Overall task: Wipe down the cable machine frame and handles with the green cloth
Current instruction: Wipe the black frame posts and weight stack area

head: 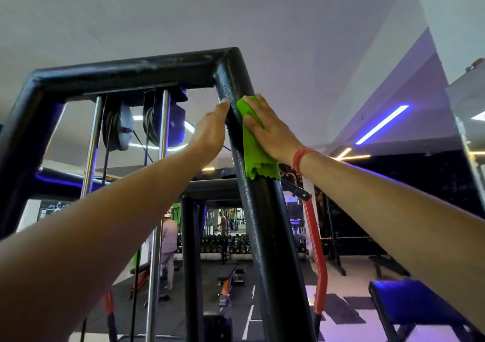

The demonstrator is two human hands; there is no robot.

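Fingers [258, 110] of right hand [265, 129] straight and lightly spread, pressing green cloth [256, 147] flat on black upright post [265, 223] of cable machine frame, centre of picture, just under top corner. Flat palm probably chosen to give wide contact for wiping along the post. Left hand [210, 131] touching the other side of same post at same height, fingertips hidden behind it, grip impossible to tell; likely there for steadying. Pulleys [118, 126] upper left, under top crossbar [126, 71]. Handles not identified with certainty.
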